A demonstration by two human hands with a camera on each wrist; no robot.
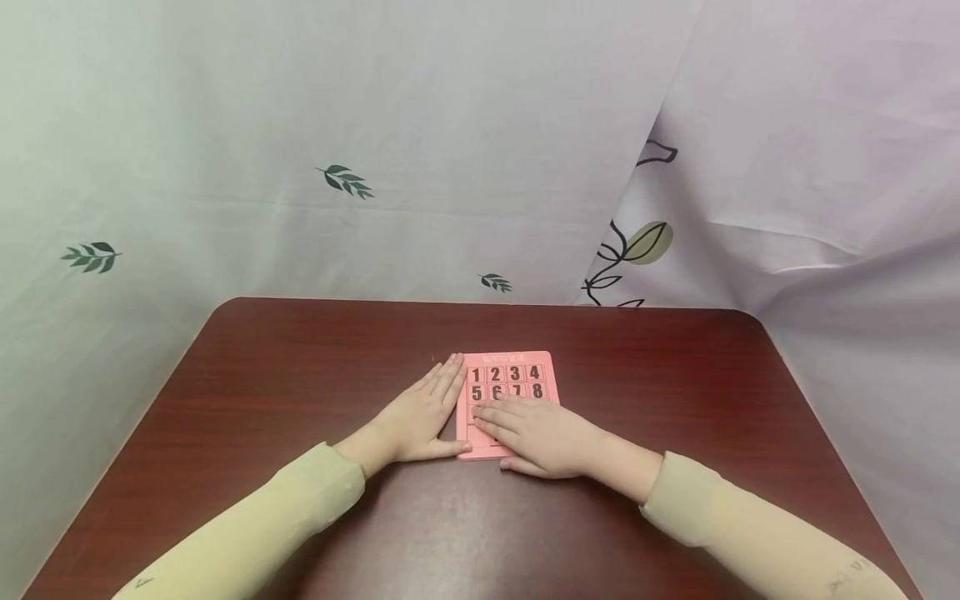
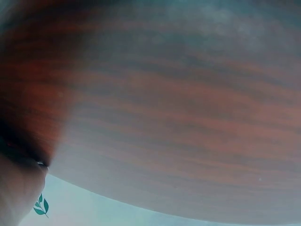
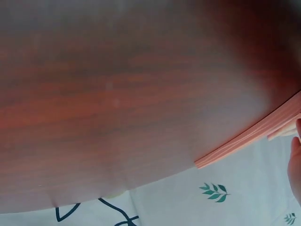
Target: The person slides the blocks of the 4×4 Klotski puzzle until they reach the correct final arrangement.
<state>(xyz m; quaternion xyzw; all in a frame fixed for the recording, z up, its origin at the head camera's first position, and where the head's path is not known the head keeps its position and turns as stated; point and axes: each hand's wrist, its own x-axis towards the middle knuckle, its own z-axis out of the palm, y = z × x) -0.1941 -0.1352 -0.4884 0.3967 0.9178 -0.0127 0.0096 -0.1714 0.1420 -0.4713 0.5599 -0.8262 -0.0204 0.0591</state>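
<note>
A pink sliding number puzzle [image 1: 514, 382] lies flat on the table, its black numerals 1 to 8 showing in the top two rows. Along its left edge rests my left hand [image 1: 420, 421], fingers straight and the thumb stretched to the lower left corner. My right hand [image 1: 551, 435] lies across the lower rows with fingers extended, hiding most of those tiles. In the right wrist view, the puzzle's side edge [image 3: 247, 141] shows at the right, with fingers [image 3: 295, 165] over it. Only a blurred part of the left hand [image 2: 21, 193] enters the left wrist view.
The dark red wood-grain table [image 1: 300, 358] has rounded far corners. Behind it hangs a pale curtain [image 1: 450, 125] with green leaf prints, overlapped at the right by another cloth [image 1: 825, 167] with line-drawn leaves.
</note>
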